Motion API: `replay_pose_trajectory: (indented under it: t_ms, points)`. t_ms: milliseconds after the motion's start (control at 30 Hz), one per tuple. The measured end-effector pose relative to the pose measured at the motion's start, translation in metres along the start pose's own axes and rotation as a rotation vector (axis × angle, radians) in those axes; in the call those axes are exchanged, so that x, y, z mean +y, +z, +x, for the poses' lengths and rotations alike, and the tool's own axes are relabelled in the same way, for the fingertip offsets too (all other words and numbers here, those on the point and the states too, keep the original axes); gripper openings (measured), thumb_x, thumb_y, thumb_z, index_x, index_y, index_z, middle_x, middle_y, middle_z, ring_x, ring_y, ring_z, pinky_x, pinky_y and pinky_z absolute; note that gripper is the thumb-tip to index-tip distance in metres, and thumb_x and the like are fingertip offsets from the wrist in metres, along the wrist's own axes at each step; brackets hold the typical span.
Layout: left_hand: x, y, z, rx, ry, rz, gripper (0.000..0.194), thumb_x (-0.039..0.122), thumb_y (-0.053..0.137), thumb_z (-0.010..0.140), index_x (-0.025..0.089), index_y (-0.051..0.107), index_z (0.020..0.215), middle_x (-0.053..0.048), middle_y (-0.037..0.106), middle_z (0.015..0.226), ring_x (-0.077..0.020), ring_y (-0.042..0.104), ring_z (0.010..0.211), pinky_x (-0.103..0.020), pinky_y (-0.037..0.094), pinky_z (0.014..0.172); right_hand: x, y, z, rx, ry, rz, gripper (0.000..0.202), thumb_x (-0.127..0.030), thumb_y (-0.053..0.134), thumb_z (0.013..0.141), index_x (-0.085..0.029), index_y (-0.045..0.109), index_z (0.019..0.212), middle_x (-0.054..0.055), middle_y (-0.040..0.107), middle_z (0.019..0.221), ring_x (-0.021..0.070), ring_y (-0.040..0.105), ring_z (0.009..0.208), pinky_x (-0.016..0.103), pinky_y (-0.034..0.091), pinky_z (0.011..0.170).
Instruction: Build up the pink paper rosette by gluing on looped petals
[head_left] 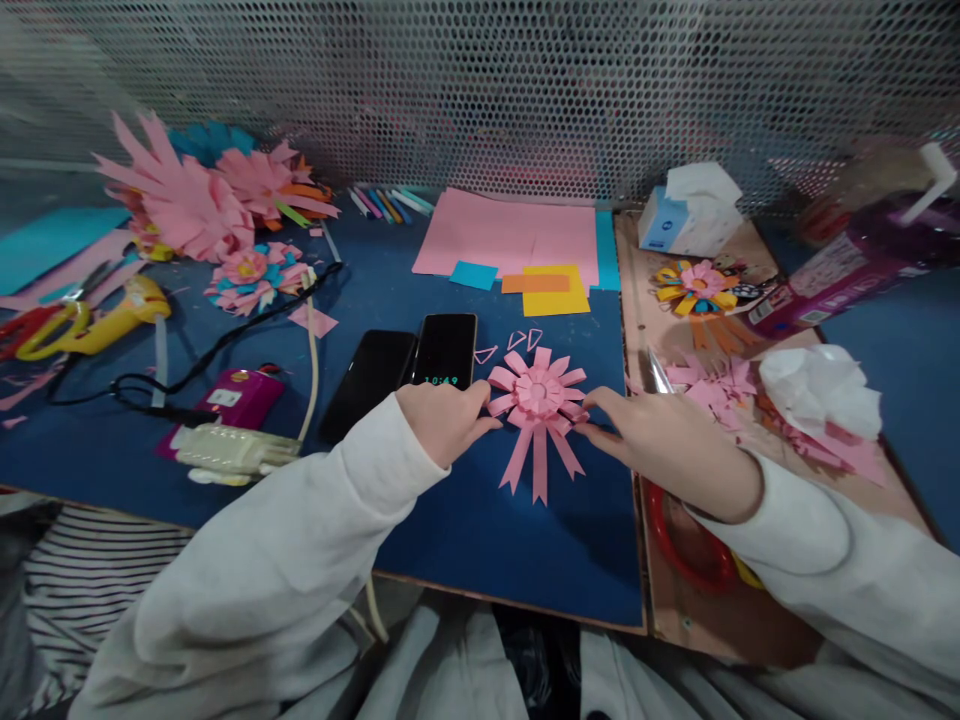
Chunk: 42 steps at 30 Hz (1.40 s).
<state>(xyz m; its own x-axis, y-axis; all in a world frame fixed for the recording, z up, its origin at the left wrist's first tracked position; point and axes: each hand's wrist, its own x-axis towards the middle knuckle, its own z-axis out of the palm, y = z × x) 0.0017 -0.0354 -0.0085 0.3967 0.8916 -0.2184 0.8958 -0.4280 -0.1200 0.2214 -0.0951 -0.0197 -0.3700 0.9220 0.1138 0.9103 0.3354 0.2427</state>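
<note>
Far left on the blue bench: scissors, yellow glue gun, then big pink paper flowers at the back with a pink-and-blue flower in front. Pale power strip nearer the front edge, just beside a magenta box. Next, dark phone and a second phone reading 10:49, its lower end partly behind the left hand. Left hand: fingers curled, thumb and index slightly apart at the left petals of the pink paper rosette; can't tell if it grips. Rosette lies between both hands, long tails toward the front edge; three pink loops behind it, pink sheets further back. Right hand: thumb and index nearly together at the right petals, grip also unclear. Brown board on the right: tissue box, orange-yellow flower, pink scraps, white crumpled wad, then purple bottle tilted in view.
</note>
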Motion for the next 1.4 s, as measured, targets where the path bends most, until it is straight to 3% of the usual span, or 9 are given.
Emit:
replay_pose_trajectory:
  t_ms: [233,367,700,1033,1233,1400]
  points:
    - [0.001,0.000,0.000,-0.009,-0.006,0.001,0.039,0.057,0.052,0.080,0.024,0.067,0.097,-0.010,0.070,0.073,-0.0307,0.067,0.074,-0.031,0.041,0.059,-0.001,0.001,-0.001,-0.004,-0.283,0.085,0.014,-0.023,0.048,0.089,-0.016,0.057,0.098,0.000,0.063,0.059,0.0142,0.058,0.050,0.030,0.012,0.048]
    - [0.001,-0.001,-0.001,-0.013,-0.003,-0.004,0.039,0.057,0.052,0.081,0.024,0.067,0.096,-0.010,0.069,0.073,-0.0299,0.067,0.076,-0.031,0.041,0.060,-0.002,0.002,0.001,-0.019,-0.342,0.101,0.012,-0.016,0.048,0.089,-0.016,0.057,0.098,0.000,0.063,0.062,0.0125,0.058,0.053,0.030,0.016,0.048]
    - [-0.001,0.002,0.000,0.003,0.001,-0.011,0.041,0.058,0.050,0.081,0.024,0.067,0.096,-0.010,0.069,0.072,-0.0295,0.067,0.074,-0.031,0.041,0.060,-0.004,0.006,0.003,0.031,-0.367,0.110,0.011,-0.013,0.045,0.089,-0.016,0.056,0.085,0.000,0.060,0.059,0.0127,0.055,0.051,0.029,0.013,0.049]
    - [0.001,-0.001,0.000,0.004,0.002,-0.010,0.039,0.057,0.052,0.081,0.024,0.067,0.095,-0.010,0.070,0.072,-0.0309,0.067,0.073,-0.031,0.041,0.058,-0.006,0.007,0.004,0.048,-0.332,0.130,0.009,-0.019,0.048,0.090,-0.017,0.057,0.086,0.000,0.062,0.061,0.0128,0.056,0.053,0.030,0.015,0.049]
    - [0.001,-0.001,0.000,0.007,0.003,-0.009,0.039,0.057,0.052,0.081,0.024,0.067,0.094,-0.010,0.069,0.071,-0.0315,0.067,0.074,-0.032,0.041,0.058,-0.006,0.004,0.003,0.133,-0.318,0.147,0.020,-0.026,0.042,0.093,-0.016,0.060,0.091,0.000,0.063,0.060,0.0118,0.056,0.051,0.028,0.017,0.049]
    - [0.000,0.000,0.001,-0.020,-0.012,0.008,0.040,0.058,0.052,0.081,0.024,0.067,0.096,-0.009,0.069,0.071,-0.0317,0.067,0.074,-0.032,0.042,0.059,0.003,0.000,0.004,0.224,-0.188,0.063,0.028,-0.030,0.038,0.095,-0.016,0.062,0.092,0.001,0.064,0.057,0.0132,0.056,0.049,0.029,0.017,0.049]
